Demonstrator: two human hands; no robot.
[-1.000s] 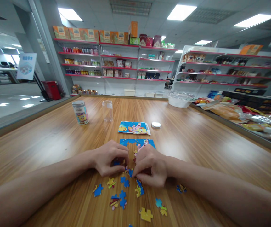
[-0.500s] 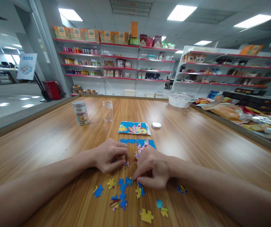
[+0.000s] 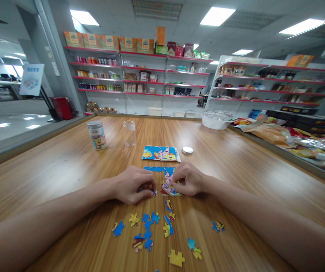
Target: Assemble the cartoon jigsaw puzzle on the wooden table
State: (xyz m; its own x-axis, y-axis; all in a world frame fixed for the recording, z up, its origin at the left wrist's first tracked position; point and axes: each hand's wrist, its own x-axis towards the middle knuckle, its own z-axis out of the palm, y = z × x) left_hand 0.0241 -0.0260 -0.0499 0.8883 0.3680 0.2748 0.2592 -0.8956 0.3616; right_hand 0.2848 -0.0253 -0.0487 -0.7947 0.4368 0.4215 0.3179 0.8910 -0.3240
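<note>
Both hands rest on the wooden table [image 3: 236, 158] over a partly built puzzle [image 3: 165, 180]. The left hand [image 3: 132, 184] has its fingers curled together, pinching a small blue piece [image 3: 151, 192] at the puzzle's 9 o'clock edge. The right hand [image 3: 189, 179] presses its bunched fingertips onto the puzzle's right half; whether they grip a piece there cannot be told.

At 6 o'clock of the puzzle lie the loose pieces [image 3: 151, 226], roughly a dozen, scattered well apart from one another, with one yellow piece [image 3: 176, 258] nearest the viewer and a pair [image 3: 217, 226] off at 4 o'clock. At 12 o'clock, just beyond the puzzle, lies one picture card [image 3: 161, 153], with one round lid [image 3: 187, 150] beside it at its 3 o'clock. Farther off at 10 o'clock stand two jars: a printed tin [image 3: 96, 135] with its cap on and a clear jar [image 3: 129, 133], open. A white bowl [image 3: 215, 121] sits at 1 o'clock, snack packets [image 3: 275, 132] along the right edge, and store shelves [image 3: 151, 75] behind
</note>
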